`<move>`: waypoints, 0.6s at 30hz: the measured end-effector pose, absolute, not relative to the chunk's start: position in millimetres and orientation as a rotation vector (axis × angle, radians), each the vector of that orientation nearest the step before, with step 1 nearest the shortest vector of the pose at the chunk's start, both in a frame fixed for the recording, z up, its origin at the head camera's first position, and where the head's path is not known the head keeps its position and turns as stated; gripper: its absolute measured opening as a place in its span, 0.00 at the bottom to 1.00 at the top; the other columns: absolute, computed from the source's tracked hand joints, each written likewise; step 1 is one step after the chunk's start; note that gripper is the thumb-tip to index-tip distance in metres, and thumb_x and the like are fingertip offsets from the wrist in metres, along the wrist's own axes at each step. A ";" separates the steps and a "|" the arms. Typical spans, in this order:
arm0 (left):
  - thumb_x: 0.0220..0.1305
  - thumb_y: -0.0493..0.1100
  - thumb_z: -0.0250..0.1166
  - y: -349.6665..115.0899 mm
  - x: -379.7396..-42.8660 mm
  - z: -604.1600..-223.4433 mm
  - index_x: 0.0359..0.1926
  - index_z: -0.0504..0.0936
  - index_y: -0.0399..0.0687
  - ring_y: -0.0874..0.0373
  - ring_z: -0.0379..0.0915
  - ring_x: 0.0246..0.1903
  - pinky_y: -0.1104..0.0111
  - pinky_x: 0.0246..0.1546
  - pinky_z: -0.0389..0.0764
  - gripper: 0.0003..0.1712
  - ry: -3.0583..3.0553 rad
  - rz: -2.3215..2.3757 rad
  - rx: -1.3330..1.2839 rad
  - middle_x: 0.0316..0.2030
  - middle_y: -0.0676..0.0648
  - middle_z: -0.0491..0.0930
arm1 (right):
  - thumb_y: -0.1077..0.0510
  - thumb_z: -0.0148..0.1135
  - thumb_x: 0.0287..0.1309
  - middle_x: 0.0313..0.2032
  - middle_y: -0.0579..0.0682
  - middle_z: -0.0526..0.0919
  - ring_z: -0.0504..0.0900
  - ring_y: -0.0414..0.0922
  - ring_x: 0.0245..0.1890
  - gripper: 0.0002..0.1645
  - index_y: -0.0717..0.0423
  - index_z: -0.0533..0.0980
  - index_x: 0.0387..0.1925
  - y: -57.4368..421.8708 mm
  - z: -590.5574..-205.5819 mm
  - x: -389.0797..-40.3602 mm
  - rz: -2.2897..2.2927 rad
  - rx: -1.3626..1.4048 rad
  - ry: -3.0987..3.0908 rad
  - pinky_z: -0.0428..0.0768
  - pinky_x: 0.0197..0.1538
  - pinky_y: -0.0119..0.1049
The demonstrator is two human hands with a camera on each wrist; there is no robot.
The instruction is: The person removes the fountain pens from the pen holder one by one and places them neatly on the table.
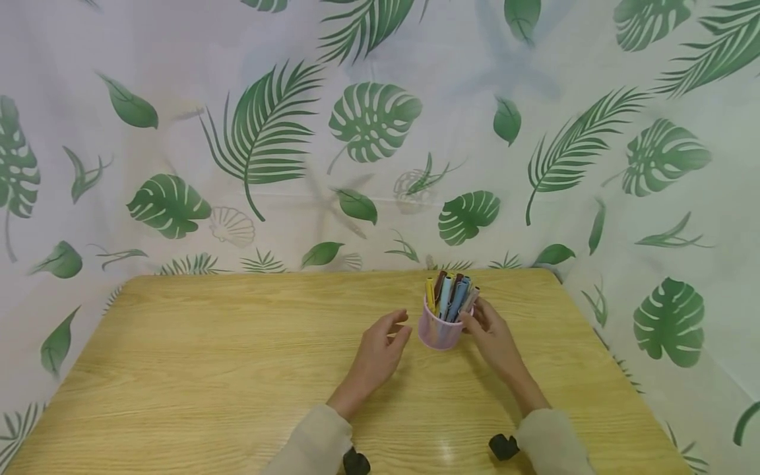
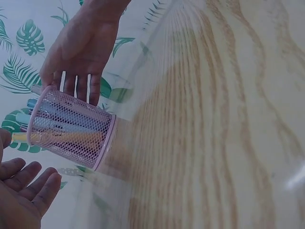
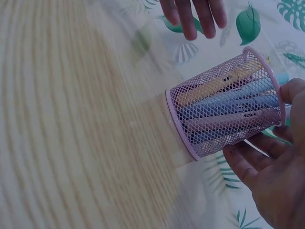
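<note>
A pink mesh pen cup (image 1: 439, 333) stands upright on the table, filled with several pens (image 1: 452, 297) in yellow, blue, brown and pale tones. On its right side, my right hand (image 1: 493, 336) holds the cup, thumb at the rim and fingers along the far side. The right wrist view shows that thumb over the rim of the pen cup (image 3: 228, 105) and the fingers against the mesh. To the left of the cup, my left hand (image 1: 380, 349) hovers apart from it with relaxed, slightly bent fingers, palm facing the cup.
The wood-grain table (image 1: 225, 356) reaches back to a white cloth (image 1: 285, 39) printed with green leaves, which also hangs along the right side. The cup is near the table's back edge. Dark wrist straps (image 1: 505, 447) show at the beige sleeves (image 1: 552, 439).
</note>
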State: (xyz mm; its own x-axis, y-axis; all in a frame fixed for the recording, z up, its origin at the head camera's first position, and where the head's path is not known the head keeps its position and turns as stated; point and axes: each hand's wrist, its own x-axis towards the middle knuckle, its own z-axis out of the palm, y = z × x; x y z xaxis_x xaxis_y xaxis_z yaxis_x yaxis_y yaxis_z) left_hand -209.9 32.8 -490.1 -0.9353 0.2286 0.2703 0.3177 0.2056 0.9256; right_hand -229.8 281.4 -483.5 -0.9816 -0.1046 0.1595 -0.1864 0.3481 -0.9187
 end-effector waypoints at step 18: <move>0.80 0.47 0.55 30.0 -212.5 -491.9 0.74 0.66 0.35 0.40 0.72 0.66 0.52 0.64 0.78 0.30 -2.347 -1.966 -0.500 0.68 0.34 0.72 | 0.55 0.57 0.77 0.66 0.64 0.75 0.76 0.59 0.65 0.32 0.62 0.63 0.75 242.8 -487.0 -212.0 1.672 0.406 -2.560 0.78 0.65 0.53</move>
